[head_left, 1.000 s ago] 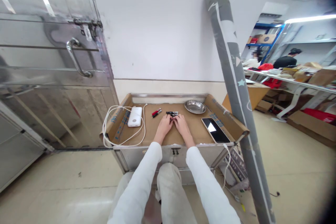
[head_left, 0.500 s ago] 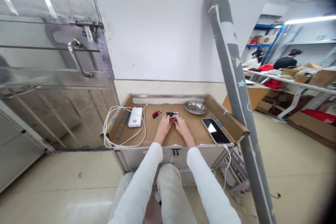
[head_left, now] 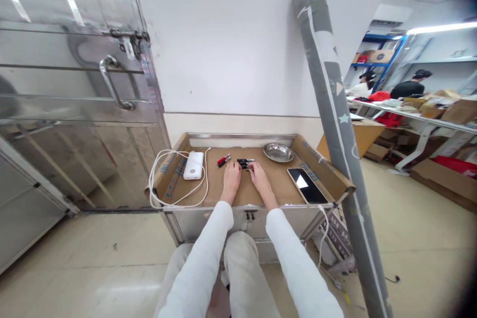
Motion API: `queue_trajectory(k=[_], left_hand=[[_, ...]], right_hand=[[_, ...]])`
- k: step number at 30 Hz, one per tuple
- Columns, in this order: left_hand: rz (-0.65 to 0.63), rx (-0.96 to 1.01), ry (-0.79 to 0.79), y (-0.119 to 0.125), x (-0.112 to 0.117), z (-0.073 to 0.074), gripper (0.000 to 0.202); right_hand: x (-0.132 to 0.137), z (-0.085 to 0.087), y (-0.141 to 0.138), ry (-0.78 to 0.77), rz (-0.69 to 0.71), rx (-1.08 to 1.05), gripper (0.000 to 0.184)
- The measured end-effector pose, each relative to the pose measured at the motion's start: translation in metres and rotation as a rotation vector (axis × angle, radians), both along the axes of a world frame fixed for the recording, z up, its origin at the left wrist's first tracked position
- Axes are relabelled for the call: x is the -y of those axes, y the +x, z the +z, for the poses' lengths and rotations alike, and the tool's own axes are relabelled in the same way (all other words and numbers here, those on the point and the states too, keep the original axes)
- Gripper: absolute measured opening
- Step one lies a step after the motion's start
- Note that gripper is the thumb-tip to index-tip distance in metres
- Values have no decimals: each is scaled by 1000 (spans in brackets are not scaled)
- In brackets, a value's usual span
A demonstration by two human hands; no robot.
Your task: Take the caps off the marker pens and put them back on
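Note:
Both of my hands rest on a cardboard-lined metal tray table (head_left: 320, 176). My left hand (head_left: 231, 177) lies on the cardboard with its fingers curled, just below a small red and black object (head_left: 222, 160). My right hand (head_left: 257, 174) reaches with its fingertips to a small pile of black stick-like pieces (head_left: 244, 162); whether it grips one is too small to tell. White sleeves cover both of my arms.
A white power bank (head_left: 193, 165) with a looped white cable (head_left: 158, 184) lies at the left. A steel dish (head_left: 278, 152) sits at the back right, a dark phone (head_left: 307, 185) at the right. A tall grey roll (head_left: 335, 109) leans by the table. Two people work far right.
My hands, which were pressed together at the middle, have drawn apart. The right fingertips moved up to the black pieces. The left hand shifted slightly left.

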State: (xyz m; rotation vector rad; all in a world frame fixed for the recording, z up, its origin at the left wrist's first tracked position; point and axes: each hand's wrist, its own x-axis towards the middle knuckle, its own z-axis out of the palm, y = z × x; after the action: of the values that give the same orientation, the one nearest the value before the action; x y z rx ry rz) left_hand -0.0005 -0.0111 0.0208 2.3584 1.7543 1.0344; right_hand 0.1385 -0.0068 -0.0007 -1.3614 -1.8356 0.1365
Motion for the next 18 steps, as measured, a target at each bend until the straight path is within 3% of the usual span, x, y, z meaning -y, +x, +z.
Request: queue_trajectory(k=[5,13,15,18], left_hand=[[3,-25,-17,0,1,1,6],[90,-93,57,2,1,0,21],[151,-79,89,2,1,0,25],[344,-1,115,1,1,-2,35]], right_hand=[[7,8,-2,49,-102,162,24],[10,9,-2,44,-153,243,26],[10,9,-2,34,-148,237,27],[12,11,-2,22,-149,225,27]])
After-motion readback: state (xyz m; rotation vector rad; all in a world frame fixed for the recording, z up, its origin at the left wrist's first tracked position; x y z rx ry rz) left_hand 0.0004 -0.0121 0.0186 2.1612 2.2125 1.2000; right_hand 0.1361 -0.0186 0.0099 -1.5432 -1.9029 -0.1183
